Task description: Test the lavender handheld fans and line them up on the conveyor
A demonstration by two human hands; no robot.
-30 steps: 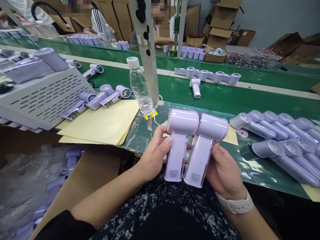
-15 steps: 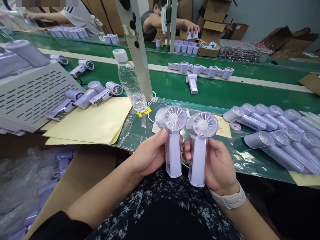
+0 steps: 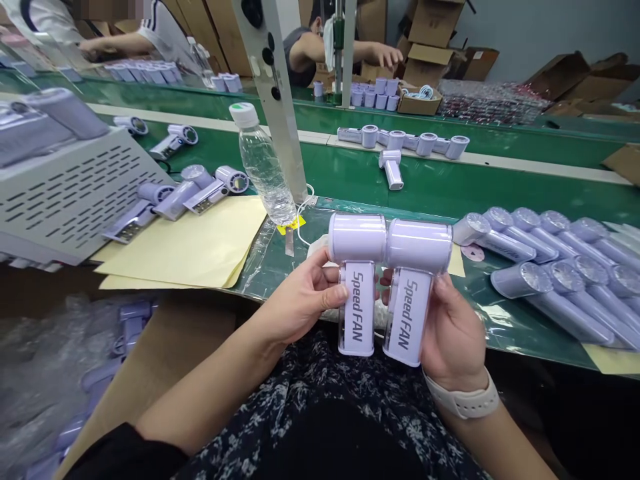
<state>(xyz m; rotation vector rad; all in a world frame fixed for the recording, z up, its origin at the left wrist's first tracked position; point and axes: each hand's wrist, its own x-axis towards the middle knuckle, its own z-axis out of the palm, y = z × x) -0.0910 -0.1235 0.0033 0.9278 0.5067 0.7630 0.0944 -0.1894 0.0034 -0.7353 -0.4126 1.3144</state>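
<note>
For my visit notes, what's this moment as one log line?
left hand: holding left fan; right hand: holding right fan; both fans: lettering showing

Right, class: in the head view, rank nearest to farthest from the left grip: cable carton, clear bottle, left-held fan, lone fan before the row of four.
1. Left-held fan: in the left grip.
2. Clear bottle: ahead, slightly left.
3. Lone fan: ahead, right.
4. Cable carton: farther ahead, right.

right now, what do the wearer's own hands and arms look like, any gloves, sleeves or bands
The left hand is ungloved with no band visible at the wrist; a black sleeve shows near the elbow. The right hand is ungloved too, with a whitish strap with small holes around the wrist. No sleeve shows on that side.
</note>
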